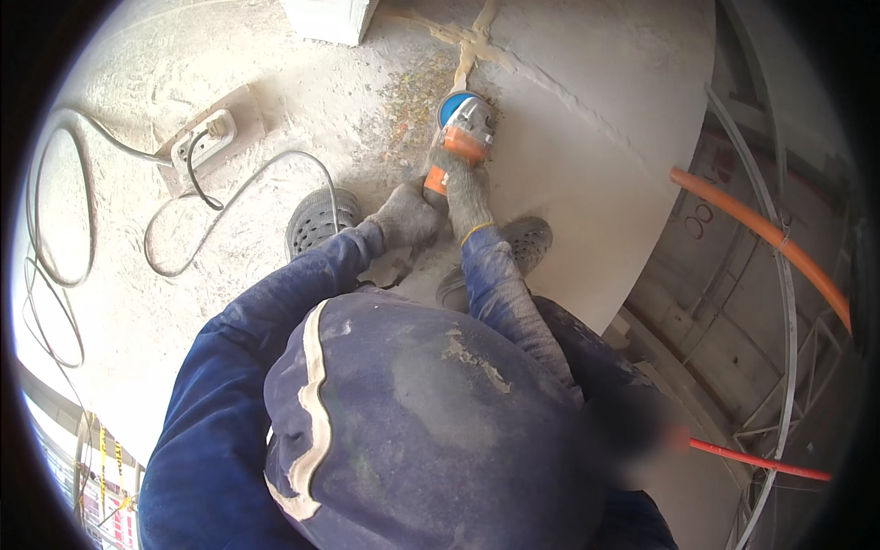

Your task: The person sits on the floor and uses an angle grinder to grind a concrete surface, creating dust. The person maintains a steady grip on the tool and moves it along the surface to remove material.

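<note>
An orange and silver angle grinder [467,142] with a blue disc rests at the end of a beige filler strip [472,46] on the grey floor, amid yellowish debris [408,105]. My right hand [463,192], in a grey knit glove, is closed round the grinder's body just behind its head. My left hand [408,215], gloved alike, is closed round the rear of the grinder, lower and to the left. A cord trails below the tool between my grey clogs [312,220]. My dark clothing covers much of the lower view.
A power strip [206,142] on a board lies at left among looped cables [87,215]. A white block [325,18] is at the top. On the right the floor ends at an edge [692,101], with metal rails, an orange pipe [761,229] and a red pipe [761,463] beyond. Yellow tape [105,458] shows lower left.
</note>
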Motion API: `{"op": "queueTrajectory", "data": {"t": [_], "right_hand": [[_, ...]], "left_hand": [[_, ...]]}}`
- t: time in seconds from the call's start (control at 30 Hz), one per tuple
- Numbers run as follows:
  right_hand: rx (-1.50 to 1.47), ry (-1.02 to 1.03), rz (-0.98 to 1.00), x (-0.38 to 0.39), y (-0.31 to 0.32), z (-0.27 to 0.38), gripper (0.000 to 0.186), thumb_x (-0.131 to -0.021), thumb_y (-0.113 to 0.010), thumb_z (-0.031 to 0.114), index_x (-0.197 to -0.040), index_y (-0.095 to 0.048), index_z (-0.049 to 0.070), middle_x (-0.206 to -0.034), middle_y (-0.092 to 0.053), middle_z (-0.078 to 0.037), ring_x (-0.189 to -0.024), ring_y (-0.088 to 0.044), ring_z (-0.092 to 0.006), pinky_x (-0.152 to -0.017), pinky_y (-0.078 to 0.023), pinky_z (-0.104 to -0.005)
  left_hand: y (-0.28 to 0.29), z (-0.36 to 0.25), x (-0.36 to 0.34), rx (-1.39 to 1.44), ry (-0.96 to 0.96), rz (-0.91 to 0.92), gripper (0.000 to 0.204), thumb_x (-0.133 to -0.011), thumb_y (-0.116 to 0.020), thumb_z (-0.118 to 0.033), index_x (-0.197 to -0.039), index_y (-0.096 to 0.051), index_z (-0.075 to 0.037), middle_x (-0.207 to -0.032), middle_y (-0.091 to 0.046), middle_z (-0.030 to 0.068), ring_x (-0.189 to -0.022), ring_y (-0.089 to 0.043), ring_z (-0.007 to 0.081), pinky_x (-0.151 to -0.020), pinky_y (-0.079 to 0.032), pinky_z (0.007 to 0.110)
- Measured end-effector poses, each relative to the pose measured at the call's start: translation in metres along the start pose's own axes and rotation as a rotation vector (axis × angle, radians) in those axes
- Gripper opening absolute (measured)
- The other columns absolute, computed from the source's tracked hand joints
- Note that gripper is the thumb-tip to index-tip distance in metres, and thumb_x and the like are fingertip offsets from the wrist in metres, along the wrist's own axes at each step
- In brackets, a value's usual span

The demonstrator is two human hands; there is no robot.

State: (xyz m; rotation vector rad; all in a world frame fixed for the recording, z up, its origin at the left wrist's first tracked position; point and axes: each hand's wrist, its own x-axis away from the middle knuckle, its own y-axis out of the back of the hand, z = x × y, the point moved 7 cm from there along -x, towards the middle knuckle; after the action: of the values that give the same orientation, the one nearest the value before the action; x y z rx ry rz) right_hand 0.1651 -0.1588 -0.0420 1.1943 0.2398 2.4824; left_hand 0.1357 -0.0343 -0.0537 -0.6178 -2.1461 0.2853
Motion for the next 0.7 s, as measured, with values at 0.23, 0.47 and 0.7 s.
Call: {"op": "queueTrajectory", "data": {"t": [0.23,0.47,0.7], "right_hand": [[0.015,0.011,0.003,-0.014,0.002,0.005,0.075,-0.075,-0.091,0.043,-0.127,-0.067,-0.006,-0.11,-0.072,-0.012,-0.092,-0.07,-0.0228,-0.081,-0.057,-0.0417],[0.045,-0.047,0.047,-0.01,-0.005,0.021,0.074,-0.076,-0.091,0.044,-0.127,-0.068,-0.004,-0.116,-0.071,-0.012,-0.098,-0.068,-0.0187,-0.085,-0.057,-0.04],[0.112,-0.021,0.056,-0.018,-0.006,0.018,0.088,-0.081,-0.088,0.053,-0.142,-0.06,-0.004,-0.118,-0.069,-0.012,-0.102,-0.069,-0.0225,-0.088,-0.058,-0.0383]], "left_hand": [[-0.002,0.001,-0.009,0.038,0.069,0.028,0.054,-0.082,-0.082,0.001,-0.131,-0.06,-0.001,-0.089,-0.073,0.007,-0.065,-0.069,0.0156,-0.053,-0.056,0.035],[0.004,-0.014,-0.011,0.006,-0.003,0.011,0.053,-0.078,-0.082,0.004,-0.127,-0.062,0.0,-0.088,-0.074,0.0067,-0.067,-0.07,0.0156,-0.054,-0.056,0.032],[0.006,-0.012,-0.015,-0.006,0.001,-0.008,0.05,-0.079,-0.083,0.003,-0.124,-0.063,0.002,-0.087,-0.073,0.0067,-0.067,-0.07,0.0155,-0.055,-0.056,0.033]]}}
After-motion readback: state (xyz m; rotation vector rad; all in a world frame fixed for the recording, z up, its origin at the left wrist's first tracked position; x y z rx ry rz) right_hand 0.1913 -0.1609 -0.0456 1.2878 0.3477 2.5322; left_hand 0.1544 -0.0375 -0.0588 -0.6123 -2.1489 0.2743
